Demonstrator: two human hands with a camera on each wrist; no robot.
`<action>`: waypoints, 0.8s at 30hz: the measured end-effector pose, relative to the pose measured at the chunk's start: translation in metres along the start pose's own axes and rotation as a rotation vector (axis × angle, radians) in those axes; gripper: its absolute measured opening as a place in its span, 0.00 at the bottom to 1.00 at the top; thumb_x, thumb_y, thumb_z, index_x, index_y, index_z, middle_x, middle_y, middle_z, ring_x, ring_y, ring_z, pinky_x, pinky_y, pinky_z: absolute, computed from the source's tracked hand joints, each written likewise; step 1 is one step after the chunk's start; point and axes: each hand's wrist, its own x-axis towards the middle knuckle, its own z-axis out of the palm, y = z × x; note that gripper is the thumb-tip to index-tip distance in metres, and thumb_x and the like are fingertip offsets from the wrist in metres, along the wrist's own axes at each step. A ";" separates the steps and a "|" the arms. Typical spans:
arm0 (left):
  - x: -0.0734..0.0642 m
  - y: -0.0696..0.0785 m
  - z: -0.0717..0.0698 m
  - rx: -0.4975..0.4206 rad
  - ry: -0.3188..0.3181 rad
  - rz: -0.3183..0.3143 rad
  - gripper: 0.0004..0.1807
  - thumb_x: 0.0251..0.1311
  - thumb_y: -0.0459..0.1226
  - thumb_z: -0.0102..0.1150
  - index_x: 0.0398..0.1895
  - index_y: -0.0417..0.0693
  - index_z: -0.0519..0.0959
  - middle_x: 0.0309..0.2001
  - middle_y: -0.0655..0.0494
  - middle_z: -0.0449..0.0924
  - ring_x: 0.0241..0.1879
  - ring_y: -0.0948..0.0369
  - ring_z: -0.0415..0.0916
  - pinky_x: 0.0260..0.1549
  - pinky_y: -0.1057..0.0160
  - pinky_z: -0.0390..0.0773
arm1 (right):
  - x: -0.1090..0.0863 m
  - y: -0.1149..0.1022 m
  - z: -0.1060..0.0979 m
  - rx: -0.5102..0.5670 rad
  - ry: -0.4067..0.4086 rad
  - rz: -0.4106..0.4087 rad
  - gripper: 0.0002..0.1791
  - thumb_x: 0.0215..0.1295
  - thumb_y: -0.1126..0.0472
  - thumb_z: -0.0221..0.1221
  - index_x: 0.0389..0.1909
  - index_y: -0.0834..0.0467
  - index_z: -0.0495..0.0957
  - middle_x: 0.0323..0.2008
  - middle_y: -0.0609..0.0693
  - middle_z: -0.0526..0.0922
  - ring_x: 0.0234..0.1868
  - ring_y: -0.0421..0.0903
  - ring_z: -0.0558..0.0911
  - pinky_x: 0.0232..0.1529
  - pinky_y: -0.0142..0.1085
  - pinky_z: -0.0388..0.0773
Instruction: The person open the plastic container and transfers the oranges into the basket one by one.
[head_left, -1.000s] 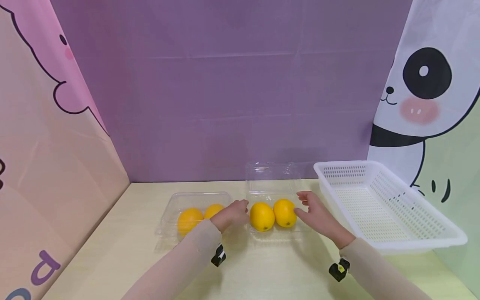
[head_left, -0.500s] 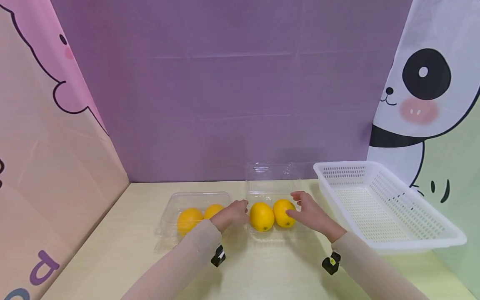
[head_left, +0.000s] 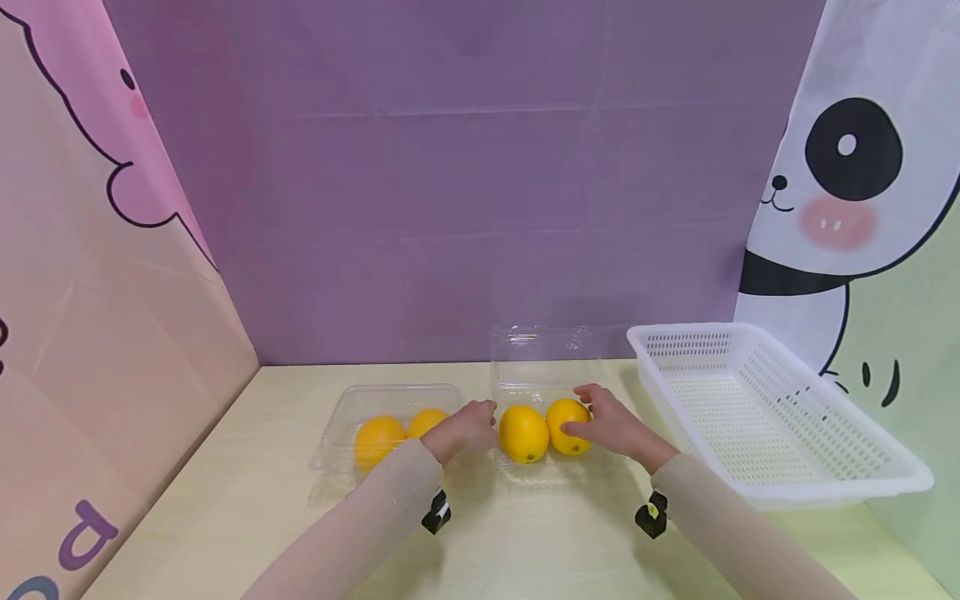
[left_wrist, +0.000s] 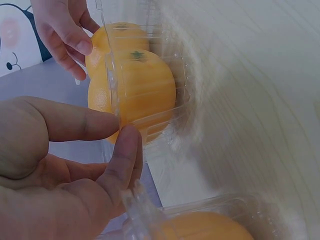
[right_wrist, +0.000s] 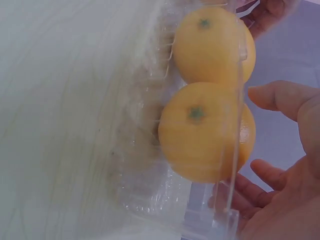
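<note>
In the head view, two oranges, a left one (head_left: 523, 434) and a right one (head_left: 569, 427), sit side by side in a clear plastic clamshell box (head_left: 546, 473). Its lid (head_left: 547, 354) stands raised at the back. My left hand (head_left: 467, 429) pinches the box's left rim between thumb and finger, plainest in the left wrist view. Around the right orange, my right hand (head_left: 618, 427) spreads its thumb and fingers. The right wrist view shows a gap between this thumb (right_wrist: 275, 95) and the fruit; some fingers lie behind the clear wall.
Left of my left hand, a second clear box (head_left: 341, 417) has its lid down over two oranges, partly hidden by my arm. A white perforated basket (head_left: 825, 492) stands at the right. A purple backdrop (head_left: 480, 183) rises behind the table.
My right hand has moved left, from beside the right orange to around it, its thumb now in front of the fruit. My left hand and the boxes have stayed in place.
</note>
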 end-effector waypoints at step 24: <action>0.001 0.000 0.002 0.012 0.002 -0.006 0.34 0.62 0.28 0.61 0.71 0.31 0.63 0.60 0.39 0.75 0.60 0.46 0.72 0.63 0.47 0.70 | 0.014 0.004 0.011 -0.148 -0.051 0.047 0.49 0.50 0.51 0.75 0.67 0.70 0.64 0.54 0.63 0.73 0.50 0.56 0.75 0.59 0.51 0.72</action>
